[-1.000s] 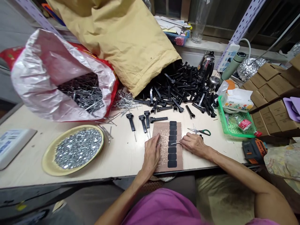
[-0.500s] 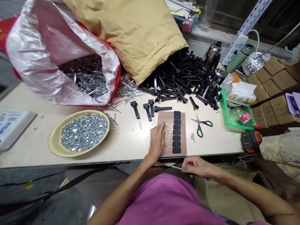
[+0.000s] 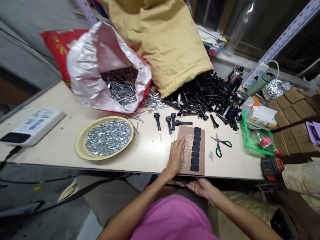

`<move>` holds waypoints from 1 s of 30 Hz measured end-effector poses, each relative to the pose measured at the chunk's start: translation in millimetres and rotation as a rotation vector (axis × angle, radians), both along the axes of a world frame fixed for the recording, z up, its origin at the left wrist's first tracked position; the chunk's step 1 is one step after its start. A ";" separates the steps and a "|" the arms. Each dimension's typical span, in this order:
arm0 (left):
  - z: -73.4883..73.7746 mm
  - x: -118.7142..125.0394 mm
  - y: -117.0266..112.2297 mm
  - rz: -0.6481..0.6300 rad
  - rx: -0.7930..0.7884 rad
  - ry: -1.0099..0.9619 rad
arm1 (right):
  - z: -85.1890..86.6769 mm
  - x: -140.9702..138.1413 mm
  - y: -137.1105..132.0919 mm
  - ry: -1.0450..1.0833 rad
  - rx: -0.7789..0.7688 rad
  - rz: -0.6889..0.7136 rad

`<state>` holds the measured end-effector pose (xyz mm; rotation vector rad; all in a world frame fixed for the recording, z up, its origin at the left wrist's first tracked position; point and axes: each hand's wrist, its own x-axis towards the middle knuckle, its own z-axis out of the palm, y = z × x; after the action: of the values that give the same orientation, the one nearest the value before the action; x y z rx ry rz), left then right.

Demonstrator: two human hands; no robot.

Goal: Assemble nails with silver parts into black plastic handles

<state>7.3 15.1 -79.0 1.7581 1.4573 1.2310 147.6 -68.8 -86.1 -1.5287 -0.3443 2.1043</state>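
Observation:
My left hand (image 3: 176,156) lies with fingers stretched out on the left part of a brown sheet (image 3: 202,151), which bears a column of black rounded pads (image 3: 195,146). Below the table's front edge is my right hand (image 3: 200,187), fingers curled beside a pale thing on my lap; what they hold is hidden. Beyond my left hand lie several black plastic pieces, some with a metal shaft, among them one upright-lying piece (image 3: 157,121) and one sideways piece (image 3: 183,123). Green-handled scissors (image 3: 218,144) rest partly open to the right of the sheet.
A yellow bowl (image 3: 79,146) of small metal parts stands left. Behind it a red-and-white sack (image 3: 82,71) holds metal rods. A tan bag (image 3: 175,50) spills black plastic pieces (image 3: 205,96). At right are a green basket (image 3: 246,136), a power-tool battery (image 3: 271,168) and cardboard boxes (image 3: 291,140).
My view has swung left, so the table appears shifted right. My right hand has moved left, closer to my left hand; the thin rod seen at its fingers no longer shows.

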 end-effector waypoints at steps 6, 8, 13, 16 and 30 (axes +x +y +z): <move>10.6 -9.7 1.4 0.142 -0.138 -0.442 | 50.4 -14.8 -14.1 0.126 -0.026 0.392; 14.9 -22.4 3.4 0.261 -0.207 -0.634 | 74.3 -22.1 7.8 -0.054 0.412 0.605; 20.3 -57.2 8.3 0.464 -0.230 -0.857 | 87.9 -58.8 116.4 -0.977 1.704 1.011; 24.6 -68.3 3.1 0.476 -0.236 -0.803 | 65.5 -89.9 174.2 -1.231 2.021 1.333; 32.5 -199.0 34.4 0.653 -0.280 0.679 | 66.1 -142.6 220.5 -0.724 2.363 0.717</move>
<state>-191.7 49.6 -46.5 1.6218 2.5998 0.6326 5.1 151.8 -20.0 -0.2819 -2.4592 0.0576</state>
